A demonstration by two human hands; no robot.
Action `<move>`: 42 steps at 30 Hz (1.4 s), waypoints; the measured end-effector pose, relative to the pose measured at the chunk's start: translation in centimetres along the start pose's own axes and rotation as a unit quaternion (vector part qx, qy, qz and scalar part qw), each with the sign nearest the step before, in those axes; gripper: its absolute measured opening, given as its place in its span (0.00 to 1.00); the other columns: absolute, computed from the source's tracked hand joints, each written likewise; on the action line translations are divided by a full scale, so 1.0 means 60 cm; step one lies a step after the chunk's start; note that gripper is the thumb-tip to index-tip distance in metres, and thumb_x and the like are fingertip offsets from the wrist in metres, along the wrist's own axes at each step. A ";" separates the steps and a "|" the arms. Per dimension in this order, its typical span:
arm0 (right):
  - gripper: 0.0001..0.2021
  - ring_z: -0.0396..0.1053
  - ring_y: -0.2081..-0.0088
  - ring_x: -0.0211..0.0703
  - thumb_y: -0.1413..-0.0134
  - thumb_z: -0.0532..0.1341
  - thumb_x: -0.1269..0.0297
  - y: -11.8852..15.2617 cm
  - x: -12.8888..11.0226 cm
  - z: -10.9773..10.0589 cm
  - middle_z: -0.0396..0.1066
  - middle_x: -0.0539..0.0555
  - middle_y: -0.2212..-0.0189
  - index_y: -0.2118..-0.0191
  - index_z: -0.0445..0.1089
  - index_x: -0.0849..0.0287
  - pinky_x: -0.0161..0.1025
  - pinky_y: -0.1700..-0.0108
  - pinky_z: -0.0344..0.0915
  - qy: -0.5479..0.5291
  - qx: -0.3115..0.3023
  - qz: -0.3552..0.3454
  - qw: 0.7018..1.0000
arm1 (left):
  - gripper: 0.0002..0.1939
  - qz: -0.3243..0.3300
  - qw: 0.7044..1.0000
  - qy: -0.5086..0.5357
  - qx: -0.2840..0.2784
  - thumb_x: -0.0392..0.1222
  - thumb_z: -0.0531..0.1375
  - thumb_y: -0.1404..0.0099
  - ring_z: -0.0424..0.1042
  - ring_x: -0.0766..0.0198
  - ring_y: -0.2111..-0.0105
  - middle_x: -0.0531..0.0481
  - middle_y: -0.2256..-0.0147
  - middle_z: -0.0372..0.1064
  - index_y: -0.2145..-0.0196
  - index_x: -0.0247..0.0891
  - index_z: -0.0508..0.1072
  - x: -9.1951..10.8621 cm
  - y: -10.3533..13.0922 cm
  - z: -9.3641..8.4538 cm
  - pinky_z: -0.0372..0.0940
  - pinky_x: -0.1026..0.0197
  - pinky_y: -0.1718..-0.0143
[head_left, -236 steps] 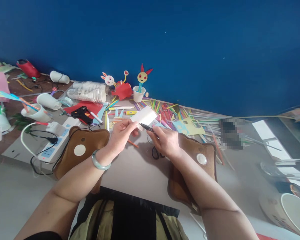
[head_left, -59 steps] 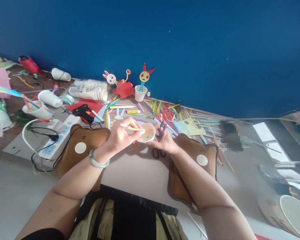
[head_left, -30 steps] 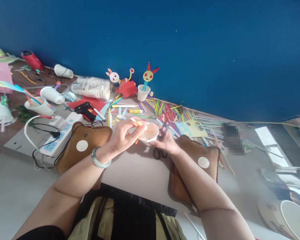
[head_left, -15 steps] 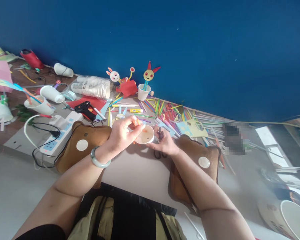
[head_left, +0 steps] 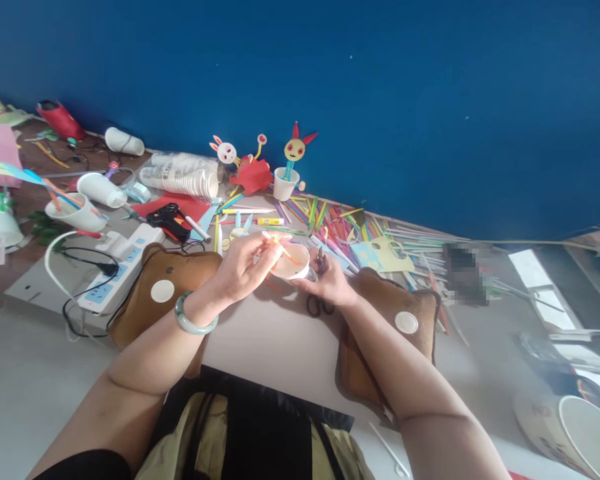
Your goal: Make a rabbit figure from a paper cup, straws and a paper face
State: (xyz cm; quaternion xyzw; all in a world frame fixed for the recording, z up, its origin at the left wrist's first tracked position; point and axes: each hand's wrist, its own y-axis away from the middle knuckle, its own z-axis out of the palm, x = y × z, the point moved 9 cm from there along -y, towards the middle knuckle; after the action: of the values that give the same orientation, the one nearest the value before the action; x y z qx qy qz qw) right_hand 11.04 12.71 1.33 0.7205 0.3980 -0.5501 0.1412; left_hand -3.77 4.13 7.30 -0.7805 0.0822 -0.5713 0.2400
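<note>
My right hand (head_left: pixel 329 281) is closed around the side of a white paper cup (head_left: pixel 303 270), tilted so its mouth faces me. Between the pinched fingers of my left hand (head_left: pixel 245 267) is a thin orange strip (head_left: pixel 290 255), whose end reaches over the cup's opening. What the strip is made of is too small to tell. Dark scissors (head_left: pixel 320 307) show their handle loops just under my right hand. A dark piece also shows by the right fingers; I cannot tell whether that hand grips the scissors too.
Brown cushions (head_left: pixel 180 287) flank my hands. A power strip (head_left: pixel 123 270) and glue gun (head_left: pixel 169 221) lie at left. Behind are stacked paper cups (head_left: pixel 180 179), a rabbit-faced puppet in a cup (head_left: pixel 286 185) and scattered coloured sticks (head_left: pixel 325 220). A bucket (head_left: pixel 555 427) stands lower right.
The orange piece in my left hand now extends toward and over the cup's mouth, where before it was bunched at the fingertips. The scissor loops show more clearly.
</note>
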 end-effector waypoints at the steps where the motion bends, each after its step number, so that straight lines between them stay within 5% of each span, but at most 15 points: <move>1: 0.28 0.60 0.70 0.40 0.56 0.74 0.52 0.000 0.001 -0.001 0.62 0.47 0.73 0.73 0.51 0.53 0.40 0.67 0.61 0.001 0.002 0.000 1.000 | 0.15 0.005 1.000 -0.002 0.003 0.47 0.56 0.27 0.79 0.63 0.66 0.42 0.59 0.80 0.56 0.36 0.79 0.004 -0.002 -0.002 0.74 0.61 0.62; 8: 0.30 0.65 0.67 0.43 0.60 0.76 0.54 0.000 -0.016 0.007 0.67 0.48 0.71 0.74 0.50 0.53 0.41 0.63 0.64 -0.010 -0.001 -0.036 0.999 | 0.15 0.007 0.998 -0.026 0.056 0.46 0.57 0.28 0.77 0.65 0.71 0.46 0.67 0.80 0.67 0.35 0.78 0.014 -0.011 -0.017 0.72 0.64 0.69; 15: 0.28 0.71 0.60 0.48 0.59 0.75 0.54 0.002 -0.021 0.007 0.73 0.54 0.63 0.74 0.51 0.53 0.44 0.59 0.66 -0.015 0.013 -0.040 0.999 | 0.13 -0.014 0.996 -0.014 0.089 0.44 0.59 0.30 0.77 0.67 0.73 0.46 0.65 0.80 0.71 0.36 0.73 0.000 -0.002 -0.012 0.72 0.65 0.71; 20: 0.29 0.69 0.63 0.46 0.60 0.77 0.56 0.002 -0.024 0.008 0.69 0.50 0.70 0.74 0.51 0.53 0.43 0.61 0.66 -0.021 0.009 -0.047 0.999 | 0.09 -0.001 0.996 -0.010 0.092 0.41 0.63 0.34 0.79 0.64 0.66 0.46 0.63 0.80 0.71 0.37 0.72 -0.002 0.008 -0.007 0.75 0.64 0.67; 32: 0.32 0.65 0.67 0.45 0.63 0.76 0.46 0.006 -0.007 0.006 0.64 0.48 0.73 0.74 0.51 0.52 0.46 0.62 0.67 -0.018 0.020 -0.001 1.000 | 0.09 0.028 0.997 -0.042 0.062 0.34 0.66 0.40 0.74 0.66 0.69 0.52 0.71 0.72 0.73 0.39 0.67 0.024 0.002 0.000 0.72 0.63 0.68; 42: 0.30 0.63 0.70 0.40 0.63 0.77 0.54 0.010 -0.005 -0.004 0.62 0.46 0.74 0.74 0.51 0.53 0.41 0.65 0.64 -0.011 0.041 -0.023 0.999 | 0.12 0.016 0.996 -0.088 0.021 0.35 0.67 0.42 0.75 0.65 0.67 0.52 0.67 0.74 0.68 0.39 0.65 0.015 0.008 0.002 0.68 0.62 0.65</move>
State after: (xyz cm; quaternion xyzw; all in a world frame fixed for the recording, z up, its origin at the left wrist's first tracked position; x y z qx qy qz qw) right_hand 11.63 12.34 1.55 0.7102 0.3900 -0.5770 0.1028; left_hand -3.29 3.41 7.80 -0.8212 0.0610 -0.4980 0.2719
